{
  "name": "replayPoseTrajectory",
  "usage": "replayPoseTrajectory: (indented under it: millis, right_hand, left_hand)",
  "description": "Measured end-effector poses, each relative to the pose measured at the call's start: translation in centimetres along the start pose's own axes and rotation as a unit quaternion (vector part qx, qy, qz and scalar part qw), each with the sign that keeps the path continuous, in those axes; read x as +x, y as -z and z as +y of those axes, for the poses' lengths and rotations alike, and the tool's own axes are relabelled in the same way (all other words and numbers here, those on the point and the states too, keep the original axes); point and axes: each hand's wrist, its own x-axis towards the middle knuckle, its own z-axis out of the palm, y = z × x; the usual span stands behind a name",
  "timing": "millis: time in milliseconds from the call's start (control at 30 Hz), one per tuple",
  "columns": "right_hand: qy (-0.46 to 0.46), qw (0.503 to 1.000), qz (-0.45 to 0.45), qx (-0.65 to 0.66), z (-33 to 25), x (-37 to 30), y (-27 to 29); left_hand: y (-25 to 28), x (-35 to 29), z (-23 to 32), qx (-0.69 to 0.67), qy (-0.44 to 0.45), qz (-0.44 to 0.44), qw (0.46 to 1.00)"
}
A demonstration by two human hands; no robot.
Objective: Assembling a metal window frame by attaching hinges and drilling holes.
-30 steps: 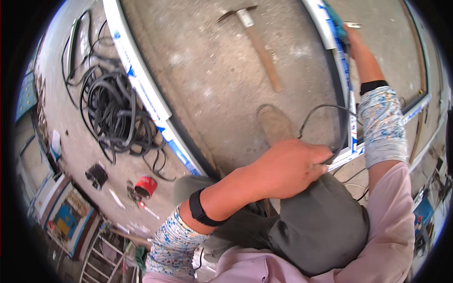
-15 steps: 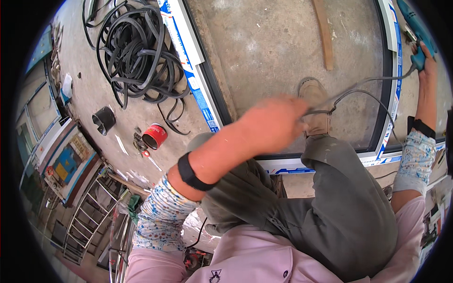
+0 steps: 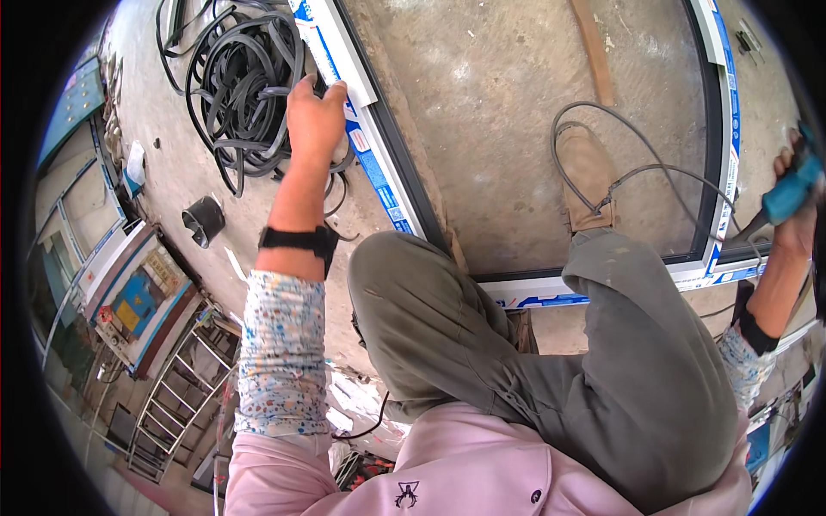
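At the far right, my right hand (image 3: 798, 225) is closed around a teal corded power drill (image 3: 793, 189), partly blurred and cut by the dark rim. Its black cord (image 3: 658, 159) loops over the glass and past my shoe. My left hand (image 3: 315, 125) reaches to the left side of a white window frame (image 3: 348, 112) with blue-printed protective film. The thumb lies against the frame's outer edge. The fingers are apart from the thumb, beside a pile of black rubber strip (image 3: 245, 95), and nothing shows between them.
My shoe (image 3: 589, 172) appears within the frame's outline, near a brown wooden strip (image 3: 594, 52). A black open cup (image 3: 203, 222) rests on the concrete floor at left. Farther left are a metal ladder-like rack (image 3: 176, 396) and a cabinet (image 3: 138, 301). Small metal hardware (image 3: 748, 39) lies at upper right.
My left hand has let go of the cord and swung up left to the frame's edge. The drill has come down toward me in my right hand. The cord now drops in a loop.
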Motion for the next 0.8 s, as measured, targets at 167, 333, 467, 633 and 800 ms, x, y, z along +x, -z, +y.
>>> replayPoseTrajectory:
  millis: [167,333,467,633,800]
  right_hand:
    - [-0.246,0.958,-0.118,-0.091,9.4,-1.1,-6.7]
    - [-0.306,0.913,-0.215,-0.161,10.9,-2.3,-11.1]
    - [-0.347,0.881,-0.23,-0.223,6.3,-3.3,-11.4]
    - [-0.376,0.819,-0.264,-0.343,3.7,-2.3,-11.7]
    - [-0.337,0.822,-0.289,-0.358,7.3,-2.1,-12.7]
  left_hand:
    - [-0.6,0.1,-0.5,-0.149,0.08,-0.127,0.977]
    - [-2.6,2.0,-1.8,-0.157,0.062,-0.092,0.981]
    - [-2.8,3.5,-0.2,-0.229,0.067,-0.108,0.965]
    - [-6.0,5.5,-2.5,-0.161,0.046,0.038,0.985]
    - [-7.1,5.7,-2.2,-0.164,0.06,0.032,0.984]
